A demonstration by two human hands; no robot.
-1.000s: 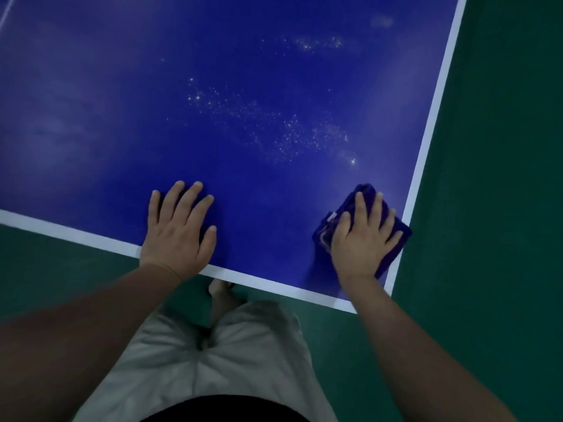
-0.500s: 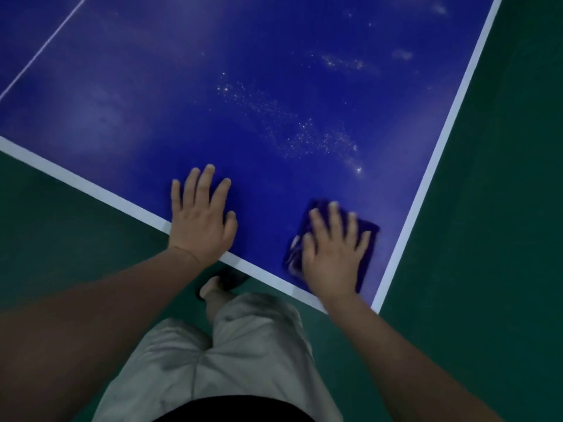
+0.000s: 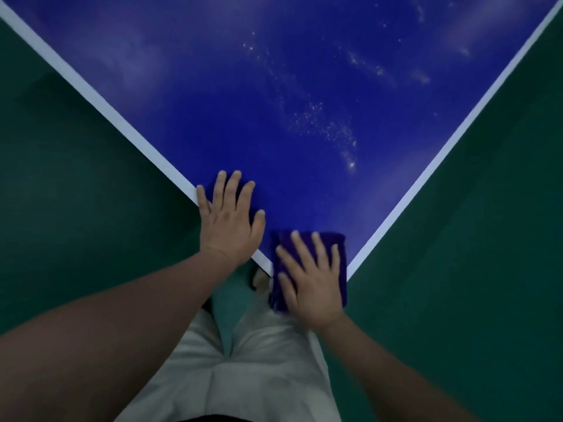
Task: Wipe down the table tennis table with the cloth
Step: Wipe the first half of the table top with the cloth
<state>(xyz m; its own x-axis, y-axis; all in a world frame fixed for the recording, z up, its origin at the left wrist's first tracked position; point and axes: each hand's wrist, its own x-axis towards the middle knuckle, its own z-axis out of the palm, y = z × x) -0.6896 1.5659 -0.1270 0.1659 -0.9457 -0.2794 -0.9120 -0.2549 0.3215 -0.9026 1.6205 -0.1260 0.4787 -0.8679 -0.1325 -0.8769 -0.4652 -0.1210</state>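
Now the cloth (image 3: pixel 339 263) sits right on the near corner of the table (image 3: pixel 213 102), and part of it hangs out past the corner tip toward the person. It is dark purple and folded into a block. Its long side points away from the body, up into the table. The right hand (image 3: pixel 310 284) lies flat on top of it with fingers straight and spread, pressing down, not curled round it. The left hand (image 3: pixel 228 220) is just beside, apart from the cloth, also flat with fingers straight. It rests on the table with its little finger on the white edge line (image 3: pixel 91 83), and holds nothing.

A trail of tiny white specks (image 3: pixel 329 126) lies ahead of the cloth and a little to the right, well apart from it. The right hand is the nearer one to them. So the next push likely needs to go forward, away from the body and slightly right, along the cloth's long side. The other white line (image 3: pixel 457 126) runs close on the right, so a wide swing could slide the cloth off the table.
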